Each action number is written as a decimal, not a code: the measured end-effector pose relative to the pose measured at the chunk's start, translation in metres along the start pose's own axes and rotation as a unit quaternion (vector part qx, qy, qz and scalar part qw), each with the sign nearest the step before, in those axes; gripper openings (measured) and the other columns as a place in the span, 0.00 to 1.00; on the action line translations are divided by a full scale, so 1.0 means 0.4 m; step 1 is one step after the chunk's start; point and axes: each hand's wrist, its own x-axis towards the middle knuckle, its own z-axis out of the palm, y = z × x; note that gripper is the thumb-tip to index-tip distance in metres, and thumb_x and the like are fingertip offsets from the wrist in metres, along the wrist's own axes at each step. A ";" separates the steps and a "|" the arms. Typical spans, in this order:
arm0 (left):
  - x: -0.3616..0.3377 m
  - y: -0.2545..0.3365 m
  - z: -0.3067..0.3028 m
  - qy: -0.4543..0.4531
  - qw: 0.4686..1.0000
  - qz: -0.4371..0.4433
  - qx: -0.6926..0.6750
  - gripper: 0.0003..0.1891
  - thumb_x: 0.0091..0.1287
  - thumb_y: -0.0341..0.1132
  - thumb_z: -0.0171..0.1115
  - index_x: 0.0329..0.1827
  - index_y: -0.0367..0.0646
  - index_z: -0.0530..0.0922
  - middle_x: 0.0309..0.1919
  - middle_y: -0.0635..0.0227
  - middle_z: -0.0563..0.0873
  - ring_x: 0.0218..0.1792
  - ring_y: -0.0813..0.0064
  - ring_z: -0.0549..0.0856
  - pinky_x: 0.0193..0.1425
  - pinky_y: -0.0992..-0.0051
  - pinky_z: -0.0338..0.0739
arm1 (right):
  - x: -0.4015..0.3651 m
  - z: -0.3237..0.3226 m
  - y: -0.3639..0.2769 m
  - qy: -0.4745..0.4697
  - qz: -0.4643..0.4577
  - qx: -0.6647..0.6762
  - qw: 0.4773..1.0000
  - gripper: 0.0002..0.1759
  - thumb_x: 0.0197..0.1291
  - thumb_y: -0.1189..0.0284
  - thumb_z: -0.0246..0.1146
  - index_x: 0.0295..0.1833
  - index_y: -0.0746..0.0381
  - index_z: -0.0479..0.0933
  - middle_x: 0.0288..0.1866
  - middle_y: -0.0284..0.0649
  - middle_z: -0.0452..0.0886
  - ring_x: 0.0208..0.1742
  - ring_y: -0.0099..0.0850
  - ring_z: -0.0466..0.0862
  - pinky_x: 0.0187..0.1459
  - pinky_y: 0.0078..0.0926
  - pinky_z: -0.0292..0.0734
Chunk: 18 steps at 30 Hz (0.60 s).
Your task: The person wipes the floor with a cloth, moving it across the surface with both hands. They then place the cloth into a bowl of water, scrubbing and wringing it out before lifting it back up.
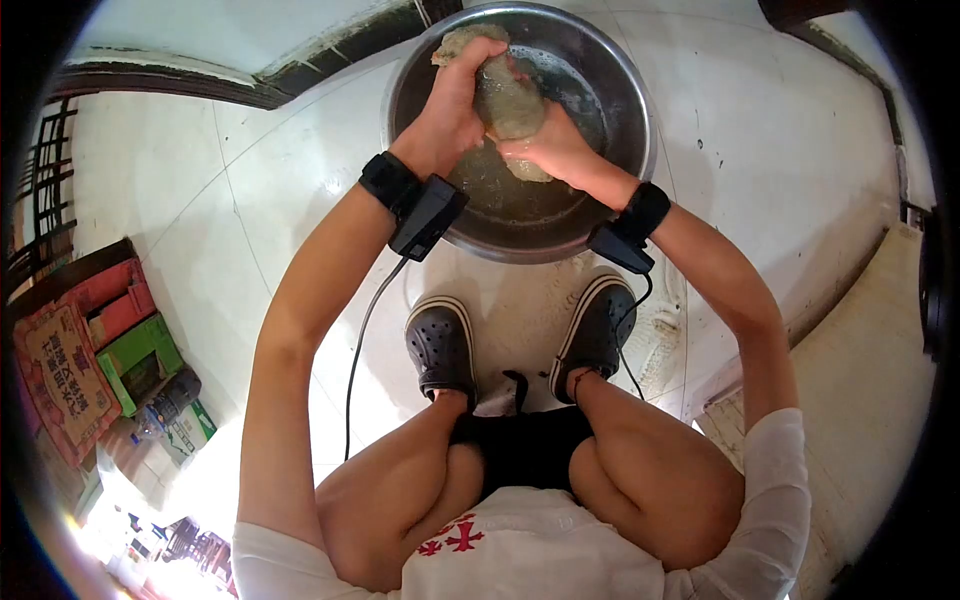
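Note:
Over a large round metal basin [637,130] with water in its bottom, both hands grip a wet, greyish-green cloth-like mass [508,100]. My left hand [455,105] is closed round its upper left part, with the thumb lying on top. Lower on the right, my right hand [552,148] is wrapped round the narrower part. A lumpy end hangs below the right hand, and another bulges above the left one. The mass looks bunched and slants from upper left to lower right. Some of the fingers are hidden behind it.
The basin rests on a pale tiled floor [300,190]. Below it are two dark clogs [440,345] on the feet. Cables hang from black devices strapped to both wrists. Cardboard boxes [65,370] and a bottle are at the left. A pale panel [870,360] stands at the right.

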 end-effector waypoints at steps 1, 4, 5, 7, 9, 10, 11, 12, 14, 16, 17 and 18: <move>0.005 -0.004 -0.007 -0.006 1.000 -0.007 -0.004 0.09 0.65 0.42 0.65 0.38 0.46 0.79 0.33 0.71 0.82 0.41 0.72 0.84 0.52 0.63 0.80 | 0.002 0.002 0.006 0.001 0.016 -0.003 1.000 0.26 0.47 0.76 0.74 0.54 0.70 0.78 0.46 0.39 0.85 0.44 0.27 0.83 0.50 0.28 0.78; 0.023 -0.013 -0.021 -0.019 0.999 -0.026 -0.018 0.08 0.65 0.40 0.64 0.37 0.46 0.78 0.30 0.71 0.81 0.35 0.72 0.82 0.46 0.64 0.81 | 0.010 0.012 0.017 0.035 0.110 -0.094 0.989 0.26 0.44 0.75 0.73 0.52 0.71 0.78 0.44 0.41 0.85 0.42 0.28 0.83 0.47 0.29 0.79; 0.027 -0.016 -0.024 -0.018 0.999 -0.028 -0.023 0.07 0.64 0.38 0.65 0.36 0.46 0.79 0.29 0.70 0.82 0.34 0.70 0.83 0.43 0.63 0.81 | 0.009 0.010 0.018 0.020 0.113 -0.084 0.990 0.26 0.44 0.75 0.73 0.52 0.71 0.78 0.44 0.41 0.85 0.43 0.28 0.83 0.47 0.29 0.79; 0.027 -0.020 -0.026 -0.009 0.999 -0.033 -0.017 0.06 0.64 0.36 0.65 0.37 0.45 0.79 0.30 0.68 0.82 0.32 0.69 0.83 0.41 0.63 0.82 | 0.002 0.004 0.007 -0.010 0.117 -0.064 0.991 0.26 0.44 0.74 0.73 0.52 0.71 0.79 0.44 0.42 0.85 0.44 0.28 0.83 0.48 0.29 0.78; 0.022 -0.024 -0.021 0.006 0.999 -0.035 0.004 0.07 0.64 0.37 0.65 0.39 0.44 0.79 0.32 0.68 0.83 0.33 0.69 0.83 0.41 0.62 0.83 | -0.003 -0.007 -0.003 -0.036 0.118 -0.040 0.991 0.25 0.48 0.74 0.71 0.54 0.71 0.78 0.44 0.42 0.85 0.45 0.30 0.83 0.47 0.30 0.79; 0.020 -0.027 -0.014 -0.007 0.999 -0.030 0.010 0.08 0.66 0.39 0.64 0.42 0.45 0.79 0.34 0.69 0.83 0.36 0.71 0.84 0.45 0.64 0.82 | -0.009 -0.015 -0.005 -0.049 0.120 -0.029 0.991 0.25 0.50 0.74 0.70 0.55 0.70 0.77 0.45 0.43 0.85 0.45 0.31 0.84 0.47 0.31 0.80; 0.017 -0.029 -0.006 -0.021 0.999 -0.026 0.015 0.10 0.68 0.40 0.63 0.45 0.45 0.79 0.36 0.70 0.83 0.39 0.72 0.84 0.49 0.65 0.82 | -0.017 -0.023 -0.009 -0.067 0.146 0.072 0.984 0.24 0.52 0.75 0.68 0.56 0.70 0.76 0.45 0.43 0.85 0.45 0.31 0.84 0.46 0.32 0.80; 0.014 -0.028 0.000 -0.034 0.999 -0.021 0.021 0.11 0.70 0.42 0.63 0.48 0.46 0.78 0.38 0.71 0.83 0.42 0.74 0.84 0.52 0.66 0.82 | -0.026 -0.030 -0.013 -0.084 0.171 0.173 0.966 0.24 0.55 0.75 0.67 0.58 0.69 0.76 0.46 0.43 0.85 0.46 0.32 0.84 0.46 0.32 0.81; 0.013 -0.020 0.005 -0.047 0.998 -0.027 0.043 0.14 0.73 0.44 0.61 0.53 0.46 0.77 0.43 0.69 0.84 0.46 0.73 0.84 0.56 0.65 0.81 | -0.035 -0.040 -0.022 -0.123 0.219 0.288 0.924 0.21 0.62 0.75 0.64 0.60 0.66 0.73 0.45 0.42 0.84 0.42 0.32 0.84 0.39 0.32 0.81; 0.019 -0.021 -0.002 -0.060 0.996 -0.037 0.047 0.17 0.75 0.47 0.59 0.57 0.46 0.76 0.47 0.68 0.85 0.50 0.72 0.85 0.59 0.65 0.81 | -0.036 -0.050 -0.010 -0.127 0.251 0.270 0.921 0.21 0.62 0.72 0.66 0.60 0.64 0.72 0.45 0.40 0.83 0.39 0.30 0.83 0.35 0.30 0.80; 0.026 -0.023 -0.012 -0.067 0.996 -0.044 0.040 0.18 0.75 0.48 0.59 0.59 0.46 0.76 0.48 0.67 0.85 0.51 0.71 0.85 0.60 0.65 0.81 | -0.034 -0.056 -0.006 -0.129 0.267 0.260 0.919 0.21 0.63 0.70 0.67 0.59 0.63 0.72 0.44 0.40 0.82 0.37 0.29 0.83 0.33 0.29 0.80; 0.033 -0.030 -0.025 -0.072 0.995 -0.051 0.035 0.19 0.75 0.49 0.59 0.60 0.45 0.75 0.49 0.66 0.85 0.52 0.70 0.84 0.61 0.65 0.81 | -0.031 -0.059 -0.012 -0.128 0.278 0.244 0.920 0.21 0.63 0.68 0.68 0.58 0.63 0.72 0.43 0.39 0.82 0.36 0.28 0.82 0.31 0.28 0.79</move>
